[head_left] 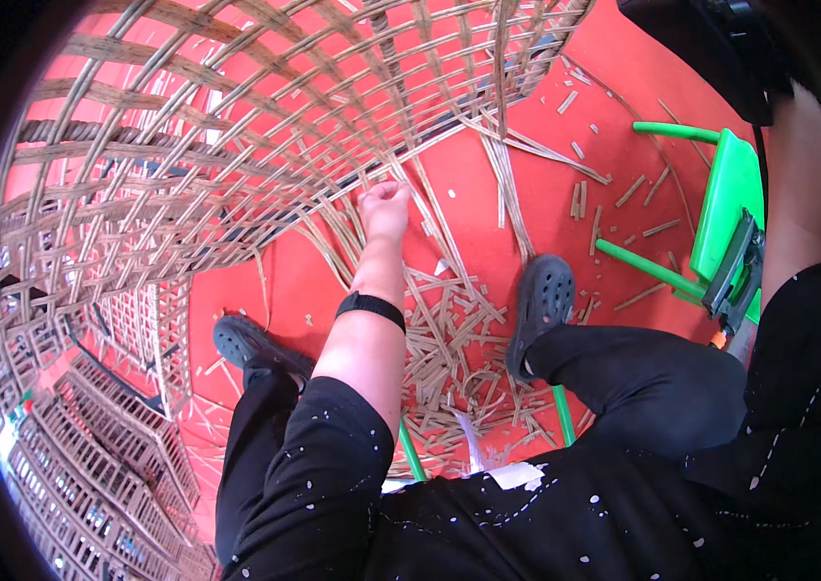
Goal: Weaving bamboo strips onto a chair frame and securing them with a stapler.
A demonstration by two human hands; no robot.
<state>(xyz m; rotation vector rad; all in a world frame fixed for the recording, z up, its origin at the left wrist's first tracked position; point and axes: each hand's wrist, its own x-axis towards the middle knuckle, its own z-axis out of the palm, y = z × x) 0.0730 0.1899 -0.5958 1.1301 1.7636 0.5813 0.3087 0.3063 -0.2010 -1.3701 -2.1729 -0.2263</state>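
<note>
My left hand [386, 205] is closed at the lower edge of a large brown woven wicker panel [265, 126], its fingers curled together by a rattan strand [430, 203] that hangs from that edge. The fingertips are small in the picture, and the grip on the strand shows only partly. More loose strands [507, 189] trail down from the rim on both sides of the hand. My right forearm [812, 174] rises at the far right and passes behind a black object [706, 44] at the top corner. The right hand itself does not show.
A green plastic chair [725, 198] stands at the right, with a black tool [735, 266] against it. Cut strand pieces [449, 358] litter the red floor [604, 320] between my shoes. Other slatted woven pieces [106, 455] stand at the lower left.
</note>
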